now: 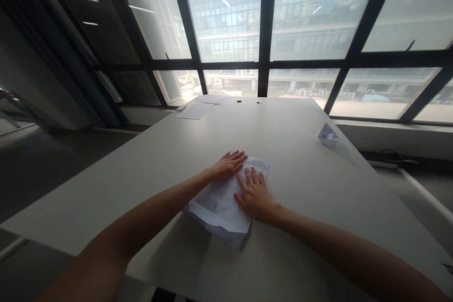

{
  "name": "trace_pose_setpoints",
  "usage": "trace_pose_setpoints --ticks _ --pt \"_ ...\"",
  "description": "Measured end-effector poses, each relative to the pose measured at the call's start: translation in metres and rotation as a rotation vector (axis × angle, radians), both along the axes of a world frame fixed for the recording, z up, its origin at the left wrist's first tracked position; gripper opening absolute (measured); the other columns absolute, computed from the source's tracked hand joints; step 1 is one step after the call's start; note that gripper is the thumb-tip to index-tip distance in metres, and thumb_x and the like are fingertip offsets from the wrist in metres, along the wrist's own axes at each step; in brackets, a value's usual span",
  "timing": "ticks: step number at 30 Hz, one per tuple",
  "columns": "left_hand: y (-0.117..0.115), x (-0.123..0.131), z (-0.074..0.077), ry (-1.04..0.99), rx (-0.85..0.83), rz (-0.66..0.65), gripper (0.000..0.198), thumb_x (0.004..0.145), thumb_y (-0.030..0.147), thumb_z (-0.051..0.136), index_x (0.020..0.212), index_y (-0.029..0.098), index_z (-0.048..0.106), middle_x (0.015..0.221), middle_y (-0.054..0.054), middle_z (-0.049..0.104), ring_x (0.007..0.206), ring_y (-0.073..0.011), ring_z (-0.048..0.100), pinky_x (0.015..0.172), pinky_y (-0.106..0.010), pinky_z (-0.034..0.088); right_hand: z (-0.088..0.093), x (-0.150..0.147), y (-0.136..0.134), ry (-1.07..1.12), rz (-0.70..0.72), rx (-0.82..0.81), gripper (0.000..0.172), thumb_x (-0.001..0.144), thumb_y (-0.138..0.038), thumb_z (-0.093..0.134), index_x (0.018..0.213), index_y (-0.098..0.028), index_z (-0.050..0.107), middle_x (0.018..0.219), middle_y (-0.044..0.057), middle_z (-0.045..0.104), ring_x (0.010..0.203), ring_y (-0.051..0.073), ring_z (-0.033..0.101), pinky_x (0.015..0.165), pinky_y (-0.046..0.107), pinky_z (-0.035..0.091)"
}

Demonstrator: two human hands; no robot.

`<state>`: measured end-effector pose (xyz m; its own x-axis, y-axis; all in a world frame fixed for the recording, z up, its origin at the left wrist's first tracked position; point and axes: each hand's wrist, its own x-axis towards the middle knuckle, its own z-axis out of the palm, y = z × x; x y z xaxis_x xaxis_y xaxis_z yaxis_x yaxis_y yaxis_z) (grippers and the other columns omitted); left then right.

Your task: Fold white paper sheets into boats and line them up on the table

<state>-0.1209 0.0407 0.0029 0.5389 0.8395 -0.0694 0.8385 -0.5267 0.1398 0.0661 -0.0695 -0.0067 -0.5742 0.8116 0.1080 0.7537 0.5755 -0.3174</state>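
Observation:
A folded sheet of white paper (pixel 221 203) lies on the table in front of me, turned at a slant. Its near edge stands up off the tabletop, with layers showing. My left hand (pixel 228 166) lies flat across the far left part of the paper, fingers stretched out to the right. Against the right side of the sheet rests my right hand (pixel 256 196), palm down, its fingers spread and pointing away from me. Neither hand grips anything.
The white table (pixel 170 170) stretches toward the windows. Several flat paper sheets (pixel 194 111) lie at its far left, with a small white object (pixel 181 108) beside them. A folded paper boat (pixel 328 136) stands near the right edge. A dark curtain (pixel 67 52) hangs at left.

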Motion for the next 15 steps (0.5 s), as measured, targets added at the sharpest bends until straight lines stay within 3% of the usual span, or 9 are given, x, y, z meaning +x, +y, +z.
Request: trace_pose_setpoints --ticks 4,7,11,15 --pt "-0.005 -0.004 -0.011 -0.013 0.059 0.009 0.055 0.105 0.046 0.02 0.157 0.028 0.025 0.165 -0.003 0.018 0.152 -0.0213 0.014 0.122 -0.045 0.008 0.001 -0.003 -0.047 0.047 0.241 -0.035 0.074 0.095 -0.058 0.044 0.155 -0.016 0.03 0.163 0.021 0.011 0.15 0.043 0.0 0.116 0.066 0.006" --pt "-0.001 -0.007 -0.011 -0.006 0.065 0.028 0.057 0.104 0.049 0.019 0.157 0.028 0.024 0.165 -0.002 0.017 0.152 -0.0222 0.013 0.122 -0.045 0.009 0.004 -0.003 -0.067 0.071 0.306 -0.039 0.073 0.097 -0.059 0.04 0.157 -0.019 0.026 0.164 0.02 0.008 0.15 0.042 -0.002 0.116 0.067 0.004" --pt "0.018 -0.014 -0.002 0.029 0.037 0.105 0.055 0.104 0.045 0.021 0.157 0.03 0.023 0.165 -0.003 0.016 0.153 -0.0252 0.012 0.121 -0.052 0.012 0.012 -0.001 -0.046 0.037 0.344 -0.053 0.071 0.097 -0.059 0.041 0.156 -0.022 0.029 0.164 0.018 0.009 0.151 0.04 0.003 0.117 0.065 0.005" --pt "0.04 0.005 0.014 0.088 -0.001 0.244 0.054 0.101 0.034 0.031 0.154 0.023 0.031 0.164 -0.014 0.018 0.151 -0.0373 0.012 0.113 -0.069 0.011 0.017 -0.002 -0.012 -0.008 0.385 -0.042 0.073 0.096 -0.059 0.044 0.156 -0.021 0.028 0.165 0.018 0.009 0.151 0.038 0.002 0.118 0.061 0.004"
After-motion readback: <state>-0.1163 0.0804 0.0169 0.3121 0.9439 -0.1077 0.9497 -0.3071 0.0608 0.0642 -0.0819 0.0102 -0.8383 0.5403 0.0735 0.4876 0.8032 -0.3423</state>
